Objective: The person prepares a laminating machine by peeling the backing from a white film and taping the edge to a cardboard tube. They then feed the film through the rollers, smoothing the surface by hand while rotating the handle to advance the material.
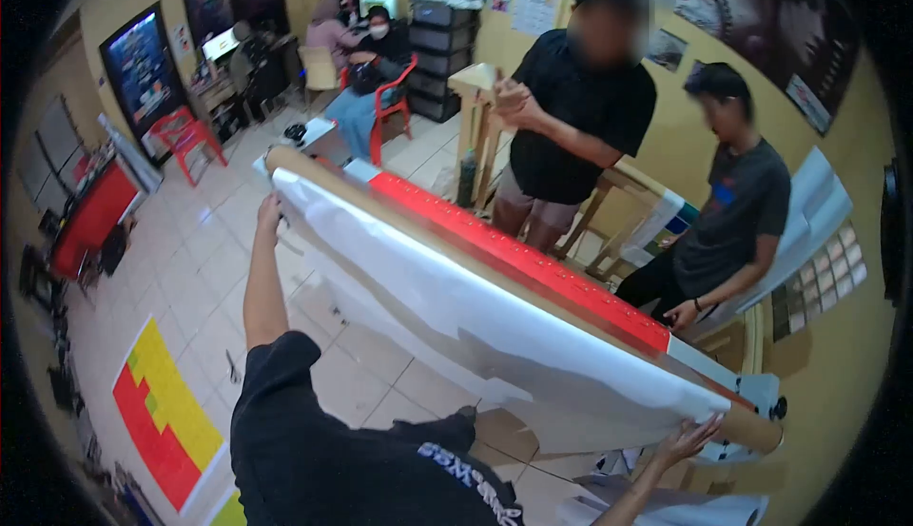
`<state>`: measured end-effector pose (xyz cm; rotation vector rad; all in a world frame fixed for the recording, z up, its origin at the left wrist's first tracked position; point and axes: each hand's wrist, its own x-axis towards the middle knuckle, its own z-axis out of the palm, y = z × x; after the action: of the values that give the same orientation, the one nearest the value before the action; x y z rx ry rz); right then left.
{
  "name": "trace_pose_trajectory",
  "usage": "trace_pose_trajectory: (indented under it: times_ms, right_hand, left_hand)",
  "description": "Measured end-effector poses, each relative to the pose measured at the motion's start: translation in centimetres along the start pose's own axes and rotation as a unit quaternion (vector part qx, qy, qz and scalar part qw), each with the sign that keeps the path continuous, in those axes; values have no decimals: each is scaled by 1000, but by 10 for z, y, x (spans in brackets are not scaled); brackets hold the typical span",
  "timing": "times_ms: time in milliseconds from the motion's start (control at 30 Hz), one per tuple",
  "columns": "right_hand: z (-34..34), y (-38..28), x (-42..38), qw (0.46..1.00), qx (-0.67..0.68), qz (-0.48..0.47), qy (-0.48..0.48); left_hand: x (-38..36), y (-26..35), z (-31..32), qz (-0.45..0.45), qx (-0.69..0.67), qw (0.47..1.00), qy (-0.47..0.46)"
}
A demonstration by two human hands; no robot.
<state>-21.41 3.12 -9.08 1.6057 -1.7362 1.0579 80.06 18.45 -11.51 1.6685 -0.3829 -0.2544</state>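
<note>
A wide white sheet (456,307) hangs from a long brown roll (418,232), which runs diagonally from upper left to lower right. My left hand (270,212) pinches the sheet's edge near the roll's upper-left end. Near the lower-right end, my right hand (691,438) holds the sheet's other corner, with its fingers partly stretched along the edge. Behind the roll lies a long red strip (523,262) dotted with small shiny spots. Black cloth with white lettering covers my torso and shoulder.
A person in black (580,98) stands behind the strip, hands together. Another in grey (737,207) has a hand by its right end. Red-and-yellow printed sheets (171,412) lie on the tiled floor at left. Seated people, red chairs (187,146) and drawers (442,55) are farther back.
</note>
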Motion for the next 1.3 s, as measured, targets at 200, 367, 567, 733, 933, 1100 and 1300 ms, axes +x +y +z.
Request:
trace_pose_trajectory:
  times_ms: [200, 367, 567, 733, 933, 1100, 1300]
  right_hand:
    - [-9, -8, -4, 995, -1, 72, -70]
    - [3, 14, -5, 992, 86, 60, -68]
    - [41, 46, -8, 992, 77, 94, -34]
    - [35, 23, -2, 997, 16, 72, 18]
    - [31, 24, -7, 998, 45, 51, 12]
    - [28, 26, -12, 997, 51, 54, -9]
    - [17, -6, -11, 984, 116, 132, -20]
  left_hand:
    - [-13, 46, 6, -97, 6, 995, -31]
    - [-21, 58, -6, -29, -151, 983, -96]
    - [-7, 49, -20, 29, -156, 981, -112]
    - [0, 53, -20, 66, -125, 984, -106]
    - [-7, 76, -7, 96, -74, 990, -67]
    - [6, 63, 0, 117, 31, 992, -35]
    - [1, 49, 11, 102, 9, 995, -5]
